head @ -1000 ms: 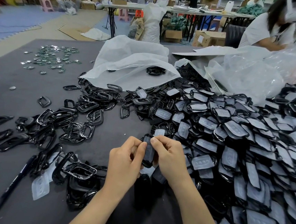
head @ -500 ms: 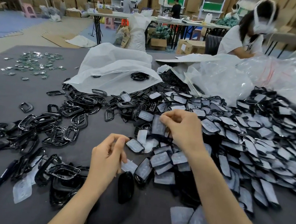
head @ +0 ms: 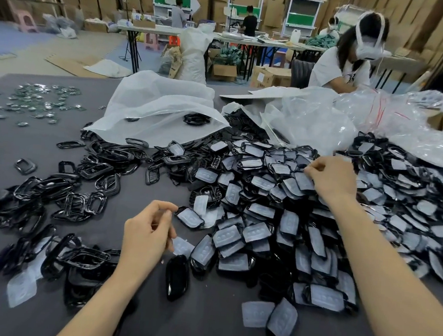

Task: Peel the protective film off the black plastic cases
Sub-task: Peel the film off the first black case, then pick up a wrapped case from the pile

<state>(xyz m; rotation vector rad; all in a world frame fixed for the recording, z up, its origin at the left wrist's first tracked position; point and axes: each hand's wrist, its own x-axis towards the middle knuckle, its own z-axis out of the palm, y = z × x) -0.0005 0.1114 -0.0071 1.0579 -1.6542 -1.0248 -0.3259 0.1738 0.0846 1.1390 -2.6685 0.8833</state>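
- A heap of black cases (head: 279, 200), most with pale film on top, is spread across the centre and right of the frame on a grey table (head: 7, 133).
- The right hand (head: 332, 175) is reached into the upper part of the heap, right of centre; its fingertips are pinched on a filmed case (head: 303, 181).
- The left hand (head: 146, 231) is seen at lower centre, above the table, fingers curled loosely with thumb and forefinger close together; whether anything is held cannot be told.
- A bare glossy case (head: 176, 277) lies just below that hand, with a loose film (head: 183, 246) beside it.
- Black frames (head: 78, 181) are scattered over the left half.
- A white bag (head: 156, 107) lies at upper centre, clear bags (head: 381, 123) at upper right.
- A seated person (head: 344, 63) in a white top is seen behind the bags.
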